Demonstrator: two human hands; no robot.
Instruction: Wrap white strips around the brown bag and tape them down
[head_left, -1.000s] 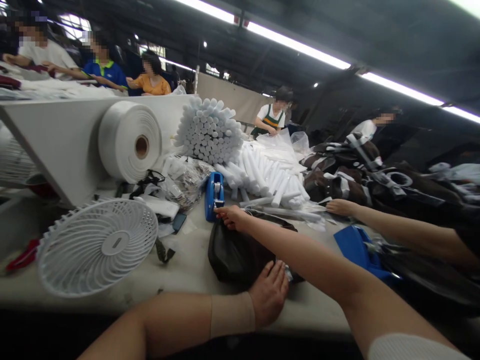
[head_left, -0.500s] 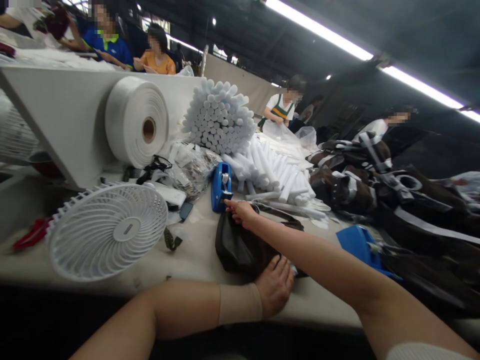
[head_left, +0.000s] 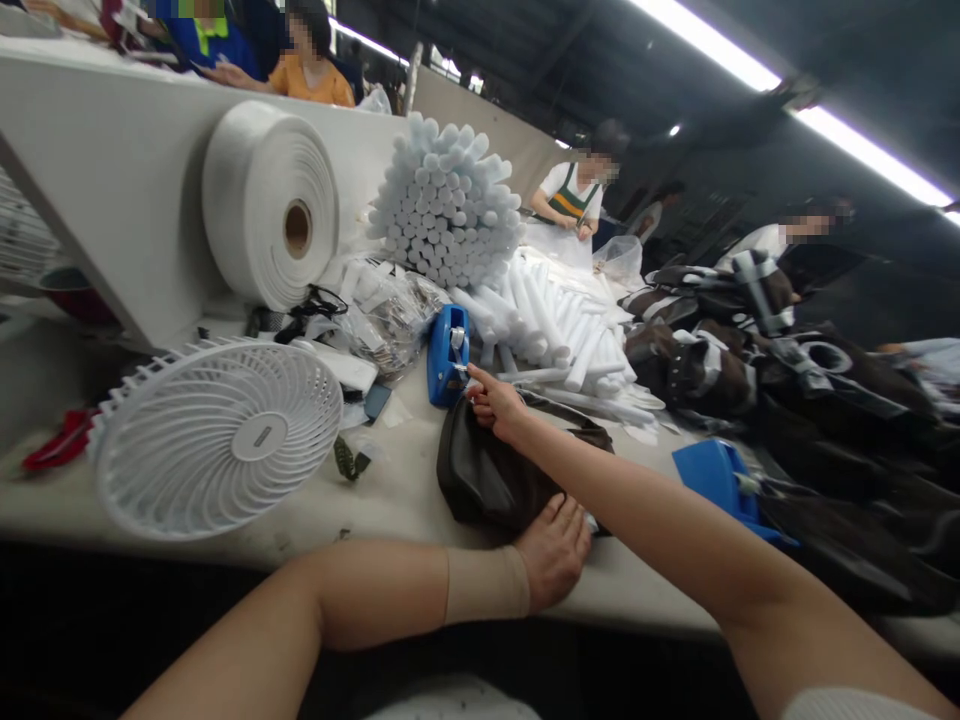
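A dark brown leather-like bag (head_left: 480, 470) lies on the table in front of me. My left hand (head_left: 559, 552) rests on its near right edge, fingers stretched out and lying flat. My right hand (head_left: 495, 403) reaches over the bag to a blue tape dispenser (head_left: 448, 358) just beyond it. Thumb and forefinger pinch together at the dispenser's front edge, where a short piece of clear, shiny tape (head_left: 462, 371) shows. The bag's strap (head_left: 581, 425) lies along its far side, partly behind my right forearm.
A white fan (head_left: 225, 440) lies at left, beside red-handled scissors or a similar red tool (head_left: 60, 440). Behind stand a large white roll (head_left: 255, 200) and bundled white foam sticks (head_left: 450, 220). At right are another blue dispenser (head_left: 712, 480) and piled brown bags (head_left: 847, 480). Several people work beyond.
My right fingertips have shifted slightly right and away from me at the dispenser's edge, with tape now showing there. My left hand stays on the bag. The view has tilted down a little.
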